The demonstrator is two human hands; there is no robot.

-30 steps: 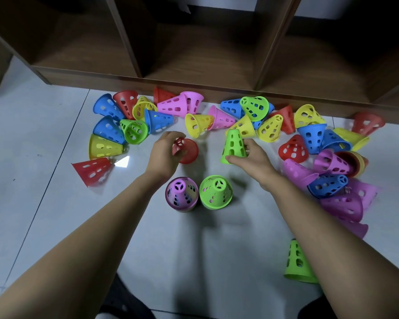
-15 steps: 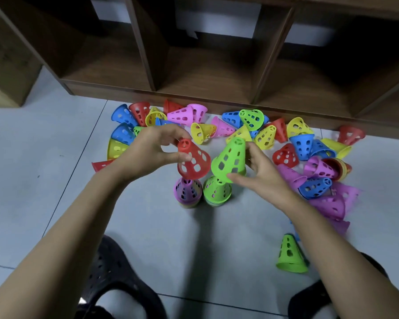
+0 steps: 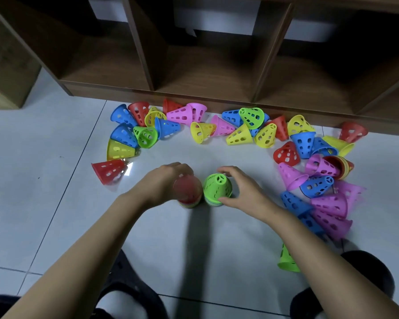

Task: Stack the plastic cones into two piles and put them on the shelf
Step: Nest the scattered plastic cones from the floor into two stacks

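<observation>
Both hands are down on the white floor (image 3: 55, 157): the left hand (image 3: 164, 184) wraps its fingers round a blurred red cone (image 3: 187, 188) capping one small pile, and the right hand (image 3: 244, 193) pinches the green cone (image 3: 217, 186) topping the pile just beside it. Loose cones (image 3: 240, 135) lie scattered before the wooden shelf (image 3: 217, 72)

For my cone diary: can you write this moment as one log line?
step: stacking | left hand: grips red cone on left pile | right hand: holds green cone on right pile | shelf: no cones
</observation>
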